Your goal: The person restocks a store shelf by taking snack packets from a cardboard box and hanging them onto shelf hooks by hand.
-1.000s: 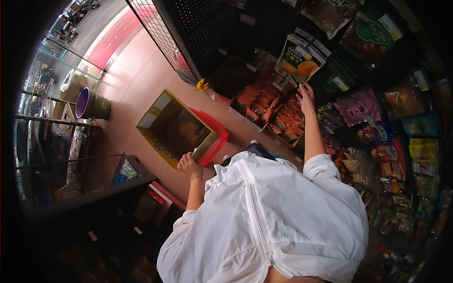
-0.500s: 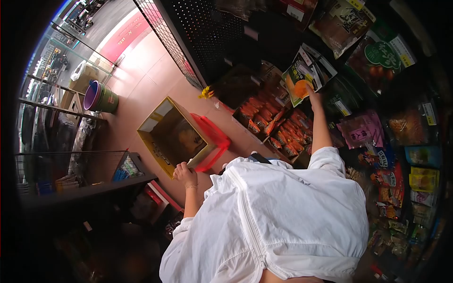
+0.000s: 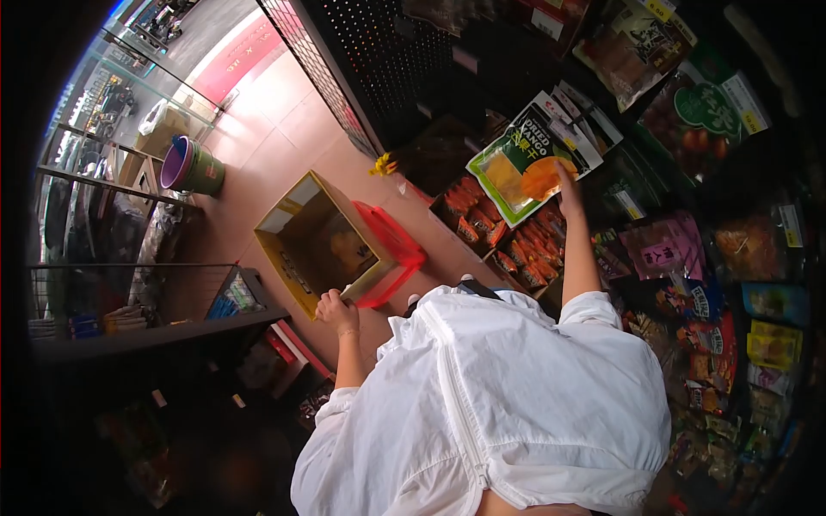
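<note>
A bag of dried mango (image 3: 503,176), green, white and orange with "MANGO" on its front, is pinched at its lower right edge by my right hand (image 3: 568,196). The bag faces up, its top end close to similar packs (image 3: 589,112) on the rack; I cannot tell whether it is off its hook. My left hand (image 3: 334,313) is closed on the near rim of a yellow cardboard box (image 3: 297,273). One pale yellowish pack (image 3: 348,249) lies inside the box, its kind unclear. The box stands by a red plastic stool (image 3: 397,249).
Trays of red-orange snack packets (image 3: 529,254) sit below the mango bag. Hanging snack packs (image 3: 658,245) line the right side. A dark shelf (image 3: 155,331) runs along the left. Farther off stand a purple-green bucket (image 3: 194,168) and a mesh rack side (image 3: 323,69).
The mango bag has swung out from the rack toward the left, and its front now shows more fully. My left hand stays on the box rim.
</note>
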Motion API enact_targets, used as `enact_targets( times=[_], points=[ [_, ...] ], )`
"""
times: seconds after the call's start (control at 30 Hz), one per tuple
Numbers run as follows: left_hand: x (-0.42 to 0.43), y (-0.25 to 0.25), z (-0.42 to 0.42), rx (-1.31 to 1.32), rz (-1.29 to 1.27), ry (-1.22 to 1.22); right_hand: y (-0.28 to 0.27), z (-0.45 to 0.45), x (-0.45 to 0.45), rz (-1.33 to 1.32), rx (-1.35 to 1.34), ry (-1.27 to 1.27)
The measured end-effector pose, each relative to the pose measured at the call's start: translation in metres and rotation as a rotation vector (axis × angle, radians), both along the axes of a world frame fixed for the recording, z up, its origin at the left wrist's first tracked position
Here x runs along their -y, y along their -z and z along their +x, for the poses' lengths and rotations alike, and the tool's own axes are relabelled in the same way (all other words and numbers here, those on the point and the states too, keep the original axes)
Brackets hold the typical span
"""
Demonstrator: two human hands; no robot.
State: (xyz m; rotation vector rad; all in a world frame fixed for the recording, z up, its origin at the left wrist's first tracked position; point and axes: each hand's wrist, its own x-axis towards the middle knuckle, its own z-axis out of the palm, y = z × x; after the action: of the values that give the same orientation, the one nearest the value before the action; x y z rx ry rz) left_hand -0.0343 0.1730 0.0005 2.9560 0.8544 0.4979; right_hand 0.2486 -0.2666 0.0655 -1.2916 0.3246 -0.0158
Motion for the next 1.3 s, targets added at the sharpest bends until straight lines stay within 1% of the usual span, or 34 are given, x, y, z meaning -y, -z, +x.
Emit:
enact_targets(
  times=[0.03,0.17,0.23,0.27,0.33,0.37,0.43,0.53,0.57,0.6,0.63,0.67,0.7,0.73,0.77,0.8,0.83,0.87,0.9,0.93,1.0,1.03,1.07,1.1,1.17,1.23,1.27,1.3],
  points=[
    [0.0,-0.002,0.0,-0.023,-0.011,-0.002,-0.006,-0.006,-0.003,0.017,-0.006,-0.053],
    [0.001,-0.008,-0.001,-0.032,-0.043,0.007,-0.016,-0.016,-0.008,0.043,-0.007,-0.059],
    [0.001,-0.009,-0.002,-0.03,-0.048,0.015,-0.023,-0.021,-0.01,-0.098,-0.047,-0.16],
    [0.001,-0.009,-0.003,-0.03,-0.051,0.022,-0.026,-0.023,-0.013,-0.099,-0.046,-0.159],
    [-0.002,-0.005,-0.004,-0.022,-0.042,0.038,-0.037,-0.029,-0.025,-0.21,0.042,-0.252],
    [-0.003,-0.003,-0.005,-0.013,-0.033,0.052,-0.037,-0.031,-0.029,-0.211,0.044,-0.259],
    [-0.003,-0.001,-0.005,-0.029,-0.035,0.036,-0.036,-0.035,-0.04,-0.217,-0.038,-0.256],
    [-0.002,-0.008,-0.003,-0.028,-0.068,0.035,-0.039,-0.05,-0.061,-0.209,0.01,-0.26],
    [-0.003,-0.012,-0.002,-0.063,-0.106,0.029,-0.021,-0.046,-0.059,-0.173,-0.074,-0.325],
    [-0.003,-0.02,-0.002,-0.082,-0.176,0.034,-0.021,-0.049,-0.067,-0.147,-0.083,-0.366],
    [-0.005,-0.024,-0.002,-0.137,-0.295,0.016,-0.025,-0.055,-0.077,-0.102,-0.108,-0.373],
    [-0.008,-0.022,-0.002,-0.124,-0.415,0.011,-0.028,-0.059,-0.087,-0.056,-0.131,-0.377],
    [-0.012,-0.021,0.002,-0.057,-0.546,0.029,-0.029,-0.06,-0.097,-0.011,-0.156,-0.407],
    [-0.014,-0.03,0.009,0.022,-0.604,0.116,-0.033,-0.063,-0.111,-0.007,-0.16,-0.437],
    [-0.01,-0.049,0.02,0.127,-0.78,0.228,-0.04,-0.066,-0.124,0.108,-0.186,-0.508],
    [-0.007,-0.052,0.029,0.218,-1.028,0.335,-0.048,-0.07,-0.137,0.222,-0.214,-0.572],
    [0.006,-0.09,0.037,0.238,-1.51,0.299,-0.056,-0.074,-0.153,0.254,-0.202,-0.594],
    [0.01,-0.109,0.044,0.299,-1.783,0.438,-0.065,-0.079,-0.17,0.254,-0.206,-0.608],
    [0.009,-0.105,0.051,0.303,-1.89,0.501,-0.076,-0.084,-0.185,0.255,-0.149,-0.656],
    [0.011,-0.114,0.051,0.311,-1.889,0.494,-0.084,-0.089,-0.199,0.254,-0.09,-0.7],
    [0.014,-0.134,0.052,0.186,-1.761,0.569,-0.089,-0.092,-0.213,0.255,-0.065,-0.739],
    [0.013,-0.136,0.051,0.224,-1.793,0.495,-0.087,-0.089,-0.216,0.225,-0.084,-0.742],
    [0.012,-0.134,0.049,0.225,-1.797,0.495,-0.085,-0.088,-0.218,0.198,-0.101,-0.744],
    [0.009,-0.129,0.047,0.25,-1.792,0.494,-0.084,-0.089,-0.221,0.134,-0.06,-0.767],
    [0.006,-0.121,0.045,0.272,-1.784,0.488,-0.083,-0.094,-0.225,0.143,-0.048,-0.763],
    [0.003,-0.118,0.042,0.321,-1.803,0.349,-0.087,-0.101,-0.228,0.153,-0.036,-0.758],
    [-0.001,-0.117,0.039,0.322,-1.804,0.346,-0.092,-0.106,-0.23,0.102,-0.104,-0.827],
    [-0.003,-0.12,0.038,0.407,-1.805,0.289,-0.094,-0.11,-0.231,0.05,-0.172,-0.897]
  ],
)
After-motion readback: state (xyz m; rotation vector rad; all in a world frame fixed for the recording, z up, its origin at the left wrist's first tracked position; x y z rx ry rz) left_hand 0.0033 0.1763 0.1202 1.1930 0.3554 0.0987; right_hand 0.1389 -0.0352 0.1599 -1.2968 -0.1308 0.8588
